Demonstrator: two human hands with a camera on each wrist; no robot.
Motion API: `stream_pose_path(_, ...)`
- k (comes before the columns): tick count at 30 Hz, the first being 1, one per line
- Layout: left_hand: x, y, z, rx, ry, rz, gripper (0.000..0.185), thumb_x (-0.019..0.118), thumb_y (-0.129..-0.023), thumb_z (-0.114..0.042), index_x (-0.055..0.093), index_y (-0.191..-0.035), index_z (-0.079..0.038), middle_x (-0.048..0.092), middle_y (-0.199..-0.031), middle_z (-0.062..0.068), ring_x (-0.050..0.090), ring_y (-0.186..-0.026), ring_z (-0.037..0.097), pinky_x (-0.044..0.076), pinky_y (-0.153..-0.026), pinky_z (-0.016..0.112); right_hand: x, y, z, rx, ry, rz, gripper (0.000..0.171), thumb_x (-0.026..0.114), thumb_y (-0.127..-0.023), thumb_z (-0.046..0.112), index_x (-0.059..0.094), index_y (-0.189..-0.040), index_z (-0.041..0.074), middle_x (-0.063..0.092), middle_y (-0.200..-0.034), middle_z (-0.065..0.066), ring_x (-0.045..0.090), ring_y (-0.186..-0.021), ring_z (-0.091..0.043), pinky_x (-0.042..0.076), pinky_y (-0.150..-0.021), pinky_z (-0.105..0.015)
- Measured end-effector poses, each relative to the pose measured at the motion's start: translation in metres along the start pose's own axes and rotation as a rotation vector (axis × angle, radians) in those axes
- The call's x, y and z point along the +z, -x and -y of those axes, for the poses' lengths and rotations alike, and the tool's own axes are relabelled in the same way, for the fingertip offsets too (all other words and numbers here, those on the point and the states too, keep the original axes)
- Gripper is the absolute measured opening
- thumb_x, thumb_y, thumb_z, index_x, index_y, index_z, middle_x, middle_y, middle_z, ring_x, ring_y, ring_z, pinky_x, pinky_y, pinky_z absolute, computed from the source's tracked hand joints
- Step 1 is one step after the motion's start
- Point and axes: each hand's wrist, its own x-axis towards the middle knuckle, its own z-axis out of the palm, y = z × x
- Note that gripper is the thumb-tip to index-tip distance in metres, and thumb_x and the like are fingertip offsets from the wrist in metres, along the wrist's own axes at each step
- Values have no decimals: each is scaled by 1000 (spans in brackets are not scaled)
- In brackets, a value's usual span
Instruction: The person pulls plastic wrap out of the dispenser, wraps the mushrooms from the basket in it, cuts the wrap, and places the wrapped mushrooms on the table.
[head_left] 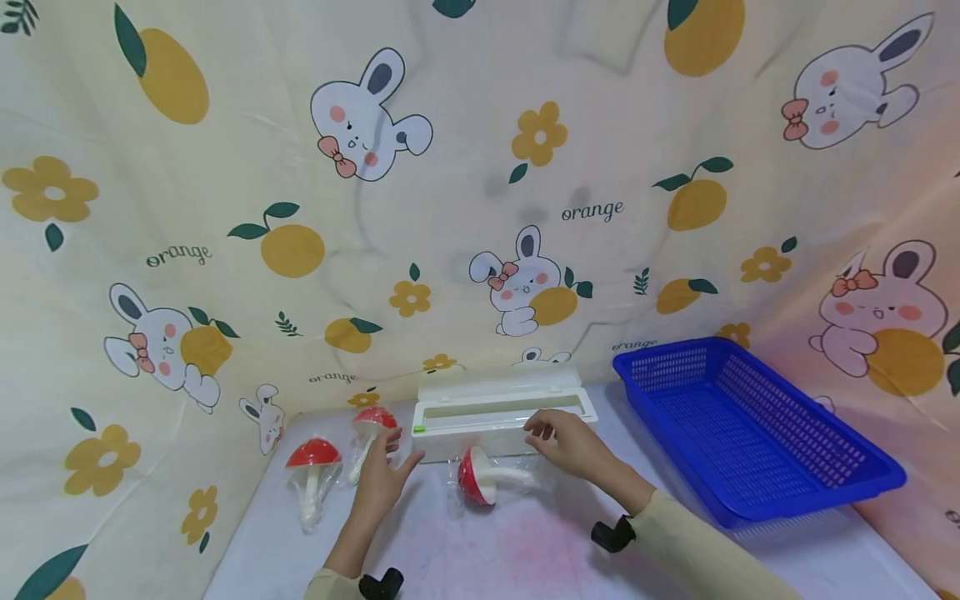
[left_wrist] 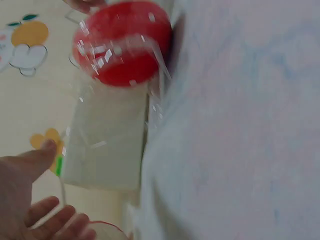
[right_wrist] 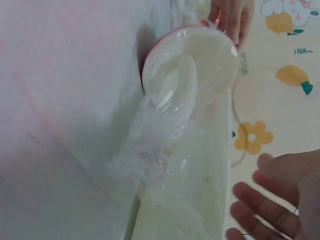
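A toy-like mushroom [head_left: 476, 478] with a red cap and white stem lies on its side in clear plastic film, in front of a long white dispenser box [head_left: 472, 442] whose lid is raised. My left hand [head_left: 381, 483] hovers at the box's left end, thumb and fingers spread, holding nothing. Over the box's right front edge is my right hand [head_left: 566, 442], fingers loosely bent and nothing in them; the right wrist view shows this hand [right_wrist: 280, 195] apart from the box. Left of my left hand lie two more film-wrapped mushrooms, one nearer [head_left: 312, 467] and one farther [head_left: 372, 421], partly hidden by the fingers.
On the right stands a blue perforated plastic basket [head_left: 731, 510]. White cloth covers the table [head_left: 450, 558], with a pinkish stain near the front. A patterned curtain [head_left: 465, 150] with rabbits and oranges hangs behind and at the sides.
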Motion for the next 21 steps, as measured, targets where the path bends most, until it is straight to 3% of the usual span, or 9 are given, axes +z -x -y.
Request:
stream_pose_path(7, 11, -18, 15, -19, 85, 66, 73, 82, -98, -24, 46, -157, -2, 50, -158, 25, 54, -142, 45, 48, -114, 57, 5, -20, -2, -66, -55, -27, 11, 77, -98, 7, 77, -109, 6, 76, -100, 0, 68, -87, -15, 61, -81, -48)
stream_pose_path(15, 22, -37, 27, 75, 104, 88, 77, 85, -95, -24, 46, -157, -2, 49, -159, 26, 54, -141, 45, 46, -116, 57, 16, -37, -15, -38, -87, -40, 13, 77, -99, 8, 76, -112, 8, 76, -101, 1, 70, -89, -16, 58, -82, -36)
stream_pose_path(21, 23, -46, 25, 77, 73, 107, 78, 85, -94, -26, 48, -159, -5, 49, -161, 21, 54, -142, 43, 47, -116, 55, 18, -46, -23, 58, -112, -49, 14, 77, -100, 9, 75, -114, 8, 76, -98, 3, 69, -87, -14, 58, -81, -37)
